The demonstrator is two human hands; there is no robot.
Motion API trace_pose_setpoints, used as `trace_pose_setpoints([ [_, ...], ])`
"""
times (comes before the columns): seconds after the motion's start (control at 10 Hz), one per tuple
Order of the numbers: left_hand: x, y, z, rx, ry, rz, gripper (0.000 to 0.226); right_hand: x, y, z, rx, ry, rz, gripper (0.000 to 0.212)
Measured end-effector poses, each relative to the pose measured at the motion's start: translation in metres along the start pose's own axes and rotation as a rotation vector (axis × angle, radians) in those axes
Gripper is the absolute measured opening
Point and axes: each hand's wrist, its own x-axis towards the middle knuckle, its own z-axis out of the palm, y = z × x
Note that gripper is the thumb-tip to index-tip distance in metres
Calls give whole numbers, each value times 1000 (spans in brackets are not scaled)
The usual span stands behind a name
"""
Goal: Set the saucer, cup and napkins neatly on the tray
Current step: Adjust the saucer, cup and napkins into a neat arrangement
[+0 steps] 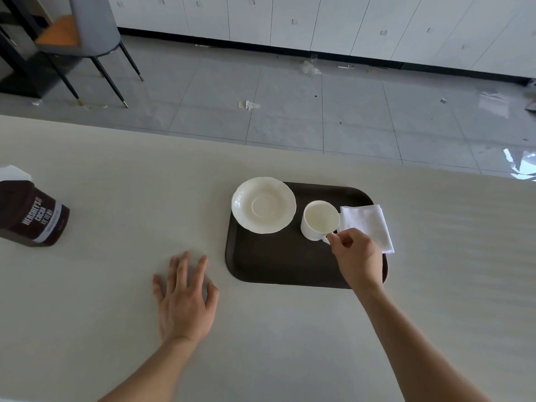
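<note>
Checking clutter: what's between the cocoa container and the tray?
Head view: only bare tabletop between cocoa container and tray; the left hand rests flat nearer the camera, outside that stretch.

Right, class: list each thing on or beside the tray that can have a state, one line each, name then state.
saucer: upright, empty, overhanging the tray's far left corner
cup: upright, empty, off the saucer, handle pinched
napkins: folded, stacked, overhanging the tray's right edge
tray: flat on the counter
right hand: shut on the cup handle
left hand: open, flat on the counter
cocoa bag: standing, top looks open

Cocoa pouch (pixel 32 214), far chair (pixel 87 33)
</note>
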Motion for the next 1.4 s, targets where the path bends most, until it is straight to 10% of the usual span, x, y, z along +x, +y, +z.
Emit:
trace_pose_setpoints([
  [1.4,-1,5,-8,11,-25,-5,60,7,-30,24,122,10,87,33],
])
